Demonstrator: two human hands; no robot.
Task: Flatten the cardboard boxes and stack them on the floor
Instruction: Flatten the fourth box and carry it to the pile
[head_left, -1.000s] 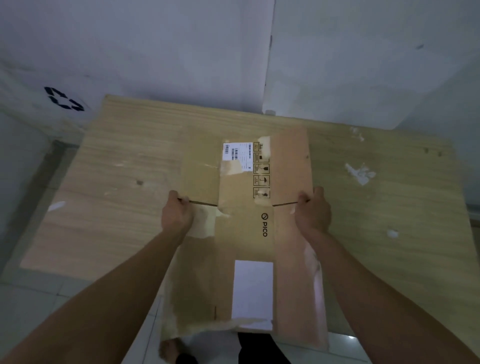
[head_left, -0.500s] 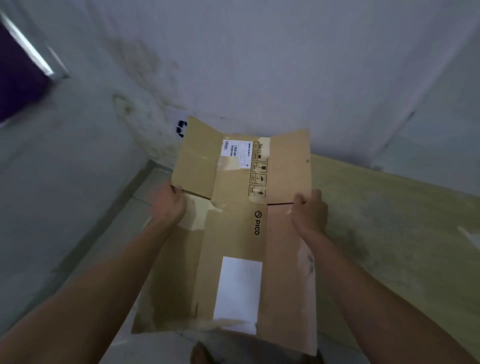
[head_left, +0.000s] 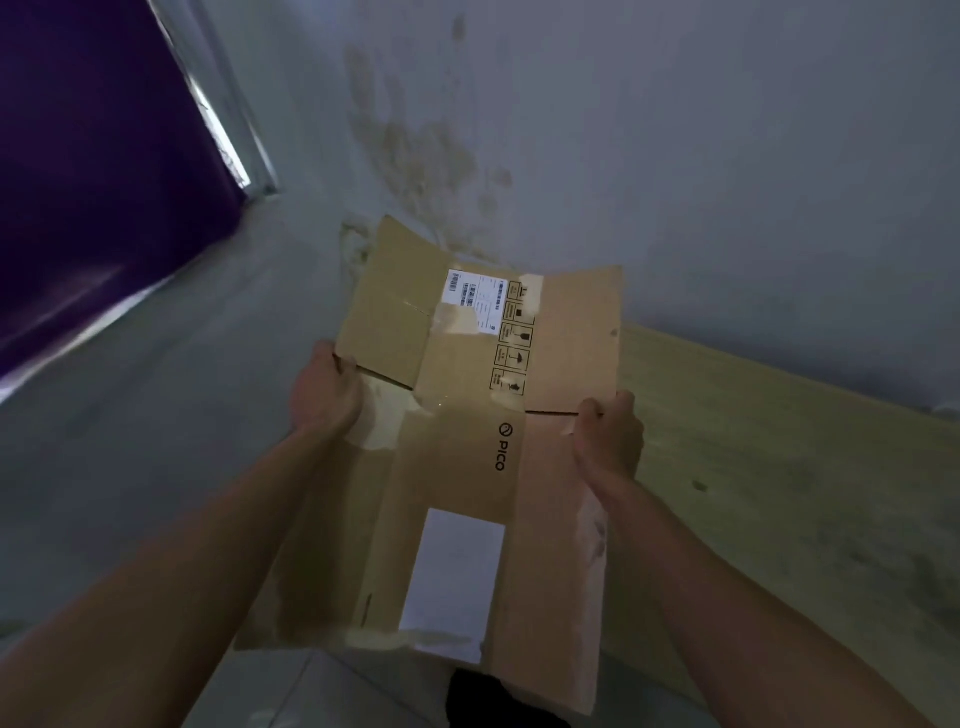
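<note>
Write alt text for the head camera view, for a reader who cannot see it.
Two bare hands hold a flattened cardboard box in the air by its side edges, the left hand and right hand each gripping near a flap slit. The box shows a barcode label, PICO print and handling symbols. Behind are a stained wall, a purple curtain and a wooden board.

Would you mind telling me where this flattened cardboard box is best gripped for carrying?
Grip the flattened cardboard box at its two long side edges near mid-length, from either side, as the left hand and right hand do. It is a wide, floppy sheet; the flap slits there give the fingers an edge.
</note>
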